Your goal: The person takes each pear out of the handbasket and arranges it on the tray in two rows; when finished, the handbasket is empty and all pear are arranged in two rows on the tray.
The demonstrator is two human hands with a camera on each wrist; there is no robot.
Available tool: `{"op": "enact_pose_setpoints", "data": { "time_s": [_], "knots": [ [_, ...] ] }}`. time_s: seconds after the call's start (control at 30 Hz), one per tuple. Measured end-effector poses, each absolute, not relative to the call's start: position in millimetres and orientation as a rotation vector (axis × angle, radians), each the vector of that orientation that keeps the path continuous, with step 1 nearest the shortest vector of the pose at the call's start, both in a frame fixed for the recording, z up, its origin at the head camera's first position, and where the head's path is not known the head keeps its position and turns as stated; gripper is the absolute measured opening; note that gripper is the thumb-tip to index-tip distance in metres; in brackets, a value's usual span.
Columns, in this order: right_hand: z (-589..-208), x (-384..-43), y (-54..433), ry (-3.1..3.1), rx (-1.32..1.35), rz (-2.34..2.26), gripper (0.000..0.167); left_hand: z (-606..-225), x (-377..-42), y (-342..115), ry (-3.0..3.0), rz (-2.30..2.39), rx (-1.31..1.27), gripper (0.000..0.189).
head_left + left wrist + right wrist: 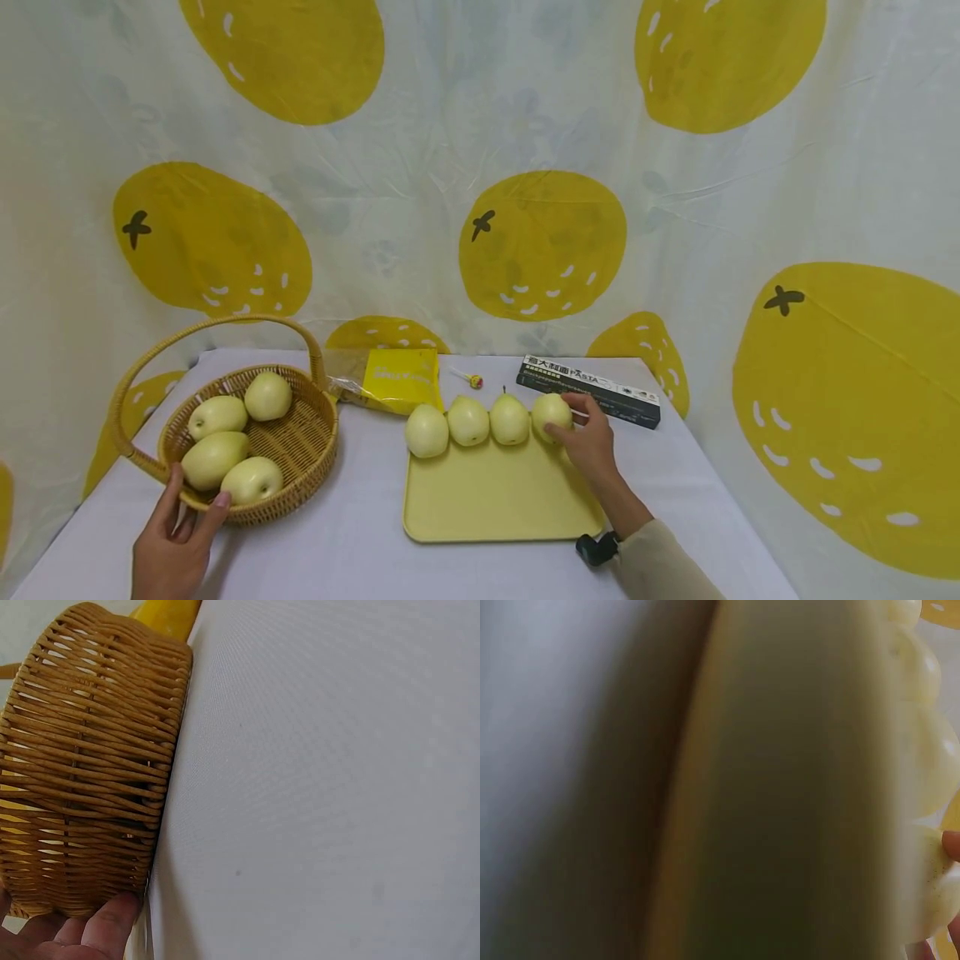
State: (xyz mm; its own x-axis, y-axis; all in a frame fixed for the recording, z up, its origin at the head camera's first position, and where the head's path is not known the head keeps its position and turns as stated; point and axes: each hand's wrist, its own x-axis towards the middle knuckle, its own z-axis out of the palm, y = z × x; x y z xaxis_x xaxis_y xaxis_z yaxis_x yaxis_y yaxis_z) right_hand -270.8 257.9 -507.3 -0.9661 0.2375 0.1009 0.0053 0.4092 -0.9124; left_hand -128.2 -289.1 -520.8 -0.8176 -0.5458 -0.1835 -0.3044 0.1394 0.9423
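At the far right of a row of pale green pears, my right hand (592, 442) holds a pear (551, 417) between thumb and fingers at the back edge of a yellow tray (502, 500). Three more pears stand to its left along that edge, among them one with an upright stem (509, 419). On the left, my left hand (176, 533) grips the near rim of a wicker basket (307, 462), thumb on top. Several pears (251, 481) lie inside the basket. The left wrist view shows fingers (112, 924) against the basket's woven side (90, 765).
Behind the tray lie a yellow plastic packet (401, 379), a lollipop (475, 381) and a dark pasta box (592, 390). The basket's tall handle (225, 321) arches above it. A patterned curtain (420, 250) hangs behind the white-covered table (360, 517).
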Motion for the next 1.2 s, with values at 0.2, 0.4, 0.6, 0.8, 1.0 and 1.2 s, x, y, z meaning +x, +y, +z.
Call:
{"op": "enact_pose_setpoints", "data": {
  "time_s": [0.2,0.4,0.6,0.8,1.0,1.2],
  "knots": [
    [-508.0,-272.8,257.4,-2.468,-0.175,1.593,0.062,-520.9,-127.5,-289.1,-2.211,-1.742,0.84,0.088],
    [-504.4,-271.8,258.8,-2.493,-0.117,1.578,0.06,-520.9,-126.6,-288.9,-2.2,-1.734,0.827,0.087],
    [-501.2,-269.1,263.2,-2.505,-0.085,1.524,0.056,-521.6,-127.2,-288.8,-2.2,-1.722,0.837,0.087],
    [-485.2,-261.7,256.5,-2.476,0.002,1.454,0.052,-520.1,-127.4,-288.9,-2.216,-1.703,0.82,0.086],
    [-456.6,-251.9,232.3,-2.378,0.117,1.474,0.05,-517.5,-129.2,-286.8,-2.209,-1.712,0.829,0.087],
    [-437.3,-245.6,200.9,-2.293,0.251,1.585,0.047,-519.3,-129.0,-286.1,-2.203,-1.724,0.861,0.087]
  ]
}}
